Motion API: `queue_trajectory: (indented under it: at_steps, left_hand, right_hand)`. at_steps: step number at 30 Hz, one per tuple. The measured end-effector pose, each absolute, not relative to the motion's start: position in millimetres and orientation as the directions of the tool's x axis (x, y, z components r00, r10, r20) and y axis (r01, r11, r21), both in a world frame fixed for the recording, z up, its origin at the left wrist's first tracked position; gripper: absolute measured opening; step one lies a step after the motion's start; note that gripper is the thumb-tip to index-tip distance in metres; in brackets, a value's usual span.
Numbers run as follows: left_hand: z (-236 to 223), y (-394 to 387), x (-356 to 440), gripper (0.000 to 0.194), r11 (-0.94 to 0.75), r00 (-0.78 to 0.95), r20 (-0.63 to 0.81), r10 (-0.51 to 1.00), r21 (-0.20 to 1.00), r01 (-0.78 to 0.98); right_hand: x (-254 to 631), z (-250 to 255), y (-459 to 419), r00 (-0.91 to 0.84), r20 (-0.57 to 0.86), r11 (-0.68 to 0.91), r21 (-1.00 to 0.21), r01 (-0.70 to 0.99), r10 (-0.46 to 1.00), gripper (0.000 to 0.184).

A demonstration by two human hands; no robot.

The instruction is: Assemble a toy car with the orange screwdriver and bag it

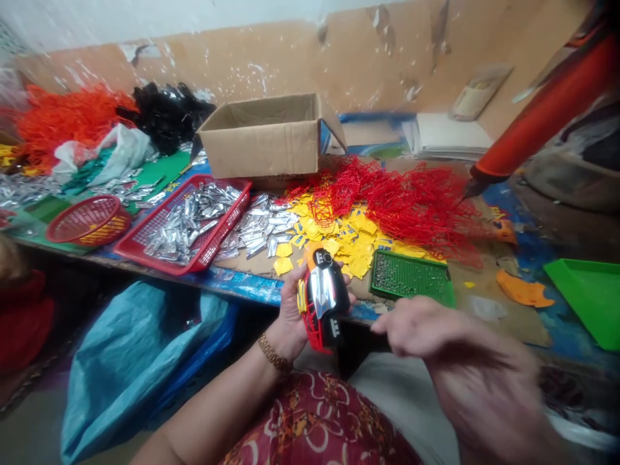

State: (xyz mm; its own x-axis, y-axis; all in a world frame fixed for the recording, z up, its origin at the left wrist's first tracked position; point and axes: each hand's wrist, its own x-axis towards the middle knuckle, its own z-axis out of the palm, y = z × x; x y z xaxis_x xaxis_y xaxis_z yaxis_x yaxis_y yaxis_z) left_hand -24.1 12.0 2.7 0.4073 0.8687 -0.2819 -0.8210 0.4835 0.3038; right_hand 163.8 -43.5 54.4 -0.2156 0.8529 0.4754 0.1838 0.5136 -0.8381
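My left hand (292,310) is wrapped round a toy car (325,294) with a black body, a silver panel on top, an orange end and a red frame along its side. It is held just off the table's front edge. My right hand (426,332) is to the right of the car and apart from it, blurred by motion. Its fingers look curled together in a pinch; whatever they hold is too small or smeared to make out. Just beyond this hand lies a green tray (411,278) with many tiny metal pieces, apparently screws.
Yellow pieces (353,239), red frames (411,203) and a red basket (208,255) of silver parts cover the table before a cardboard box (261,145). An orange power screwdriver (542,116) hangs at upper right. A green scoop-like tray (591,297) sits right; a blue bag (121,361) hangs left.
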Motion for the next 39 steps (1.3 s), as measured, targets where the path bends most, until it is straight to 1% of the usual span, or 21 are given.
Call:
queue_trajectory:
  at_steps: [1,2,3,6,10,12,14,16,18,20,23,25,29,33,39]
  left_hand:
    - [2,12,-24,0.050,0.483,0.407,-0.281,0.869,0.311,-0.818]
    - [1,12,-24,0.051,0.482,0.405,-0.281,0.870,0.316,-0.817]
    - [0,12,-24,0.051,0.483,0.404,-0.283,0.870,0.318,-0.816]
    - [0,12,-23,0.049,0.484,0.396,-0.307,0.866,0.314,-0.817]
    - [2,12,-21,0.041,0.463,0.331,-0.374,0.867,0.353,-0.813]
    - [4,13,-19,0.036,0.440,0.272,-0.415,0.868,0.389,-0.810]
    - [6,14,-16,0.029,0.389,0.187,-0.440,0.878,0.429,-0.815]
    - [8,16,-13,0.021,0.320,0.106,-0.432,0.896,0.460,-0.828]
    - [10,18,-9,0.018,0.287,0.076,-0.424,0.903,0.461,-0.840]
    - [12,20,-7,0.021,0.312,0.100,-0.443,0.891,0.438,-0.843]
    - [14,22,-4,0.024,0.361,0.140,-0.480,0.866,0.408,-0.839]
    - [14,22,-4,0.024,0.359,0.132,-0.493,0.860,0.399,-0.844]
    - [14,23,-4,0.026,0.384,0.131,-0.546,0.827,0.381,-0.841]
    - [12,23,-4,0.020,0.368,0.118,-0.545,0.830,0.377,-0.850]
    - [11,20,-2,0.008,0.398,0.162,-0.528,0.834,0.372,-0.839]
  right_hand:
    - [158,49,-40,-0.204,0.435,0.467,-0.871,0.150,0.877,0.019]
    - [153,43,-38,-0.174,0.392,0.418,-0.895,0.157,0.903,0.009]
    - [147,37,-39,-0.150,0.358,0.380,-0.910,0.166,0.922,0.007]
    - [133,24,-44,-0.118,0.334,0.353,-0.908,0.226,0.935,0.022]
    - [121,19,-46,-0.101,0.403,0.412,-0.847,0.335,0.910,0.034]
    - [118,15,-45,-0.101,0.399,0.406,-0.833,0.377,0.911,0.037]
    - [116,10,-44,-0.107,0.377,0.385,-0.815,0.433,0.920,0.046]
    - [115,5,-43,-0.112,0.378,0.379,-0.770,0.513,0.919,0.058]
    - [115,1,-43,-0.106,0.418,0.398,-0.713,0.578,0.902,0.065]
    - [114,0,-41,-0.095,0.472,0.429,-0.674,0.602,0.876,0.062]
    - [115,1,-37,-0.089,0.524,0.464,-0.648,0.604,0.847,0.056]
    - [115,1,-35,-0.095,0.528,0.469,-0.641,0.607,0.844,0.056]
    - [117,-1,-34,-0.100,0.508,0.449,-0.631,0.633,0.856,0.061]
    - [118,-5,-33,-0.096,0.529,0.448,-0.593,0.669,0.843,0.061]
    - [123,-6,-30,-0.056,0.564,0.435,-0.565,0.702,0.824,0.059]
